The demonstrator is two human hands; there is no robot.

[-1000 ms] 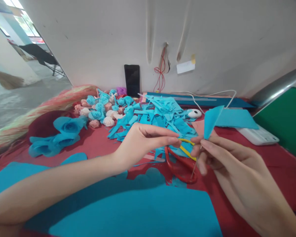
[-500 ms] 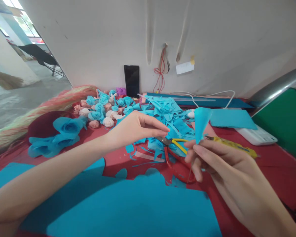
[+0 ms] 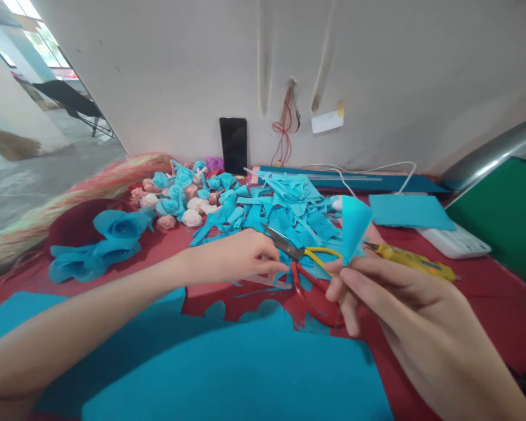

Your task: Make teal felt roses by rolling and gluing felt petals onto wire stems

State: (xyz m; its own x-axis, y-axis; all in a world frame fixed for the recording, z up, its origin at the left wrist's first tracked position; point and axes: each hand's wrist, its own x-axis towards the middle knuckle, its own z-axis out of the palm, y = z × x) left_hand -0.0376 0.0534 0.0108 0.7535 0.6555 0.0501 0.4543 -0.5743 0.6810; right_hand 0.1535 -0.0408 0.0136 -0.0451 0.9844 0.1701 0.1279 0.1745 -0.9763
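Observation:
Between the thumb and fingers of my right hand (image 3: 403, 292) is a folded blue paper cone (image 3: 355, 225), its wide end up and its point at my fingertips. My left hand (image 3: 249, 257) hovers over the middle of the table with its fingers drawn together. Whether anything small is pinched there is hidden. Just beyond its fingertips lie scissors (image 3: 296, 251) with one red and one yellow handle, partly on blue paper scraps (image 3: 289, 204). Below both hands, a large blue paper sheet (image 3: 228, 368) with a scalloped cut edge covers the front of the red table.
Small blue, pink and white paper roses (image 3: 175, 199) are heaped at the back left, near larger blue flowers (image 3: 114, 234). A black phone (image 3: 234, 146) leans on the wall. On the right are a yellow cutter-like tool (image 3: 416, 261), a blue paper stack (image 3: 409, 211) and a white device (image 3: 460, 240).
My left hand has drawn back left and down from the scraps, uncovering the scissor blades. The paper cone in my right hand has shifted slightly left and down.

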